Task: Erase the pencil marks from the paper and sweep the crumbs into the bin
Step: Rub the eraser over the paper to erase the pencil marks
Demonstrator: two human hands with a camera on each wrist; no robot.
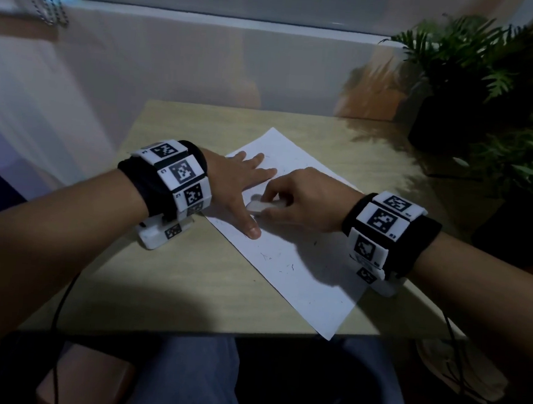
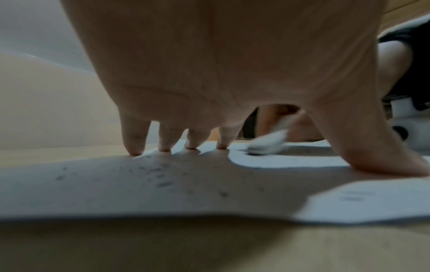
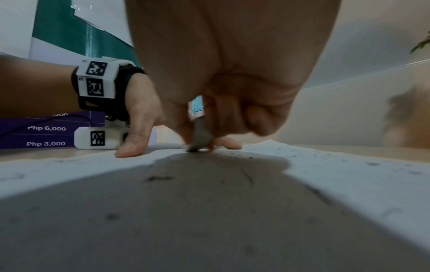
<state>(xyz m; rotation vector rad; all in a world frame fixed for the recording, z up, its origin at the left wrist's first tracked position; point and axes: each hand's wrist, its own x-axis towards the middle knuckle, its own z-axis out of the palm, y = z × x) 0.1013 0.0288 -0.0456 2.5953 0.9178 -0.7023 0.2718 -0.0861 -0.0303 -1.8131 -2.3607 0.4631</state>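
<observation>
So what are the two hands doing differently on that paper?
The left hand lies flat with fingers spread, pressing the paper down; the right hand is curled, pinching a white eraser. The left hand holds nothing, while the right hand sets the eraser's tip on the sheet between the left thumb and forefinger. Both wear marker-covered wristbands and rest over the same sheet.

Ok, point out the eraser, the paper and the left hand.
eraser [image 1: 260, 205], head view, its white exposed end.
paper [image 1: 311, 269], head view, bare lower part.
left hand [image 1: 233, 180], head view, back of the hand.
</observation>
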